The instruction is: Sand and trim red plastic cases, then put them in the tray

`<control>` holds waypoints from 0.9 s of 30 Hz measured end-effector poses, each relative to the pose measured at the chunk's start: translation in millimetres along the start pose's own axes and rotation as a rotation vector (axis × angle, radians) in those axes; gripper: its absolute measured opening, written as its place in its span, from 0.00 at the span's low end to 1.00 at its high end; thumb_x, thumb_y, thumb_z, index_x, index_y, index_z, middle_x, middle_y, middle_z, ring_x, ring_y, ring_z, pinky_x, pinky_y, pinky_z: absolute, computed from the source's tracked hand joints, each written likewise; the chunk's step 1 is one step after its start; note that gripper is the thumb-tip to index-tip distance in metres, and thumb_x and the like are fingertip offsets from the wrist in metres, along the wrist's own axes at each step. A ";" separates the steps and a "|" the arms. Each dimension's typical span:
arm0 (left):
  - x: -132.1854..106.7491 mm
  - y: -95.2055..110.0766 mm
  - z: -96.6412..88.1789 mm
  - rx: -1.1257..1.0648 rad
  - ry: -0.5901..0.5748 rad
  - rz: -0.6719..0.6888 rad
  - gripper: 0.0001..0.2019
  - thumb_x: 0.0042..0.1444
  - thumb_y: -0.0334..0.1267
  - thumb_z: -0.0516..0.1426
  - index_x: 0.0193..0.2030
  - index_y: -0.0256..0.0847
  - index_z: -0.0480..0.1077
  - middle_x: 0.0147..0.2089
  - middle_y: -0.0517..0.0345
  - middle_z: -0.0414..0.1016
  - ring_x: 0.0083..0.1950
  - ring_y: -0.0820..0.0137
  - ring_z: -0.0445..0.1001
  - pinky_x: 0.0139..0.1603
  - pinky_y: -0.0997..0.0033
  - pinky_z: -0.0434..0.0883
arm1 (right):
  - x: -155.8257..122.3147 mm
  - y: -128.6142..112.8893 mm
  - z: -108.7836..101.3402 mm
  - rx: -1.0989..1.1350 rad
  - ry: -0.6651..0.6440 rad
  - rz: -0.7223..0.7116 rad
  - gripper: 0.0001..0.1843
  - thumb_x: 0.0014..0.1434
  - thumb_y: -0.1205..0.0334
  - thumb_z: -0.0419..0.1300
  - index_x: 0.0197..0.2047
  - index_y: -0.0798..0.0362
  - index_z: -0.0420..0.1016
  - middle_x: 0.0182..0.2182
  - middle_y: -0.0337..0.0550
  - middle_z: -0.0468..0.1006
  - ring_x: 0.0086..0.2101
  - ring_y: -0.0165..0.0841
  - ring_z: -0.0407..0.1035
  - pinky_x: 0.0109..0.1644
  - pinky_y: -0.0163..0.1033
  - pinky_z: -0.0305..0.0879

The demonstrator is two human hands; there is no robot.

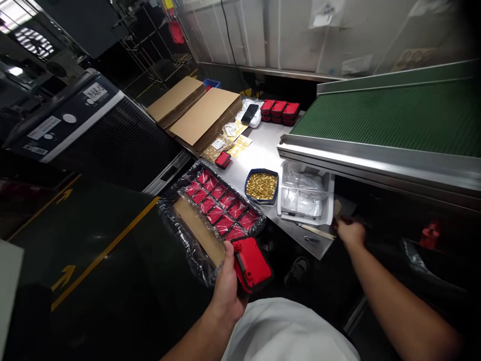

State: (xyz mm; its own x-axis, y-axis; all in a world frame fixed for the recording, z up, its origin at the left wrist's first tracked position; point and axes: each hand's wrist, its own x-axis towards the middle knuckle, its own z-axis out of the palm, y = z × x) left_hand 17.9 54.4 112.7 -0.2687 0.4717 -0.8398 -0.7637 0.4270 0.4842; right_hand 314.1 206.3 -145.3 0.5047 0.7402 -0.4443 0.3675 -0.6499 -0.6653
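Red case (257,263), near centre: your L hand (227,291) is holding it, thumb lying along its L edge, beside the lined box (190,258) of red pcs. For steady handling, you should be supporting it from below w/ light thumb pressure, so it isn't slipping. Your R hand (351,233) is hovering just R of the white tray (331,200); can't tell whether it's gripping anything. Farther, a blue tray (246,185) is holding gold bits (262,186).

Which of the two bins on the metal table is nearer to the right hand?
The white bin, with clear bags; the blue bin, with gold pieces, sits farther from the right hand.
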 end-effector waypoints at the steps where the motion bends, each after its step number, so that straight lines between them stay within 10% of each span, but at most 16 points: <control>1: 0.8 0.7 -0.3 -0.007 -0.002 0.000 0.26 0.59 0.56 0.55 0.54 0.36 0.70 0.45 0.45 0.80 0.42 0.58 0.80 0.46 0.54 0.79 | -11.5 7.1 -2.3 -0.036 0.038 -0.061 0.14 0.57 0.58 0.59 0.42 0.60 0.73 0.29 0.50 0.76 0.33 0.40 0.72 0.40 0.48 0.67; 10: 13.0 14.6 -11.4 0.114 -0.326 0.098 0.26 0.50 0.39 0.68 0.55 0.39 0.69 0.48 0.48 0.80 0.51 0.55 0.78 0.52 0.59 0.78 | -104.2 70.2 14.7 -0.335 -0.164 -0.567 0.22 0.58 0.50 0.57 0.55 0.47 0.69 0.46 0.47 0.73 0.41 0.40 0.72 0.42 0.44 0.71; 18: 1.4 23.9 -5.5 0.304 -0.464 0.373 0.42 0.43 0.39 0.71 0.63 0.44 0.56 0.51 0.47 0.76 0.49 0.56 0.77 0.49 0.59 0.77 | -88.8 58.2 33.0 -0.433 -0.162 -0.625 0.15 0.63 0.54 0.51 0.49 0.46 0.72 0.44 0.47 0.73 0.36 0.40 0.72 0.33 0.42 0.67; 27: 2.4 43.4 -16.8 0.666 -0.439 0.899 0.38 0.45 0.47 0.69 0.60 0.52 0.58 0.60 0.49 0.68 0.58 0.58 0.71 0.58 0.61 0.73 | -108.2 32.7 23.9 -0.349 -0.083 -0.606 0.09 0.57 0.55 0.57 0.36 0.50 0.73 0.39 0.49 0.73 0.41 0.44 0.70 0.41 0.46 0.68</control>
State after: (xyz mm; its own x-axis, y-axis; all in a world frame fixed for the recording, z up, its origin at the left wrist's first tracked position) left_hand -25.8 61.0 127.6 -0.2285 0.9726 -0.0440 0.0822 0.0643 0.9945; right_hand 252.9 109.0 -133.4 0.0758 0.9910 -0.1103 0.8011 -0.1263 -0.5850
